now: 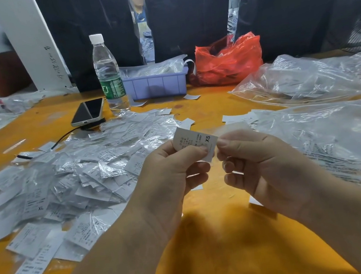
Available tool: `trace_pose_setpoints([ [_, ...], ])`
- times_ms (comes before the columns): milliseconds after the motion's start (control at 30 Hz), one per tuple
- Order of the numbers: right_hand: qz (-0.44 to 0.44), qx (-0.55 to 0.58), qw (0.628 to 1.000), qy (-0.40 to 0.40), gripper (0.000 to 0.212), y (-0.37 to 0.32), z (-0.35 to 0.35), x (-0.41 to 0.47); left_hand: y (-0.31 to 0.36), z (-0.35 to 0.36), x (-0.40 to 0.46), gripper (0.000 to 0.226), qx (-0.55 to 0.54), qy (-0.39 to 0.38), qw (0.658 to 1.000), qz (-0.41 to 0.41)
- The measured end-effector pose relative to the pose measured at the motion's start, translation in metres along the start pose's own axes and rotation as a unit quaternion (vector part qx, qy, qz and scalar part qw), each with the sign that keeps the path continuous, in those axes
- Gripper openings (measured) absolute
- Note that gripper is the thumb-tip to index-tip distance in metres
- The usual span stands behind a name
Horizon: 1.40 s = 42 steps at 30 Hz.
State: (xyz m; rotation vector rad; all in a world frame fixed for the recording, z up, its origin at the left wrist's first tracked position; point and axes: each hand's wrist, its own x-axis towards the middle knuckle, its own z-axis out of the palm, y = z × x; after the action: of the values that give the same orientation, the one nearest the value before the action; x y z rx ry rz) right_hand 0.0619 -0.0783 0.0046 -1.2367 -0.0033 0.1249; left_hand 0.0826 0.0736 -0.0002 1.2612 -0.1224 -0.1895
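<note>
Small white label [195, 143] printed with a bold "XS" and fine black text, flat and tilted down to the right, pinched between left hand [174, 167] and right hand [252, 157].

Bottle [108, 73] left of tray [157, 85]

Garment packing workshop, orange worktable [222, 245] heaped with bagged size labels [71, 180], hanging dark garments [187, 15]

A clear plastic water bottle [109, 77] stands on the orange surface [208, 110]; a black smartphone [88, 113] lies just left of it, a lilac plastic tray [157, 86] just right, a red plastic bag [229, 60] farther right.
</note>
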Motion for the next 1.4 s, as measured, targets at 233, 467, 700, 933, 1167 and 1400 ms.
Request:
trace_pose_setpoints([
  [233,0.006,-0.031,1.000,0.000,0.040,0.0006,0.0008,-0.0003,0.0016,0.0000,-0.0013,0.012,0.005,0.002,1.000,-0.008],
  [467,0.005,-0.031,0.999,0.008,0.029,0.0023,0.0017,0.0009,0.0017,0.0002,-0.0004,0.012,0.033,0.024,0.999,0.010],
  [700,-0.013,0.015,0.999,0.026,0.013,-0.0016,0.0005,0.0018,0.0046,-0.0006,-0.0008,0.013,0.021,0.034,0.999,0.010],
  [933,-0.019,0.030,0.999,0.030,0.014,-0.0025,0.0004,0.0028,0.0040,-0.0030,-0.0020,0.025,0.037,0.018,0.999,0.013],
  [1167,-0.025,0.024,0.999,0.022,0.015,-0.0023,-0.0005,0.0031,0.0059,-0.0013,-0.0022,0.014,0.033,0.009,0.999,0.009],
  [1400,-0.039,-0.003,0.999,0.001,0.010,-0.0006,-0.0003,0.0020,0.0061,-0.0003,-0.0024,0.015,0.030,0.036,0.999,-0.004],
])
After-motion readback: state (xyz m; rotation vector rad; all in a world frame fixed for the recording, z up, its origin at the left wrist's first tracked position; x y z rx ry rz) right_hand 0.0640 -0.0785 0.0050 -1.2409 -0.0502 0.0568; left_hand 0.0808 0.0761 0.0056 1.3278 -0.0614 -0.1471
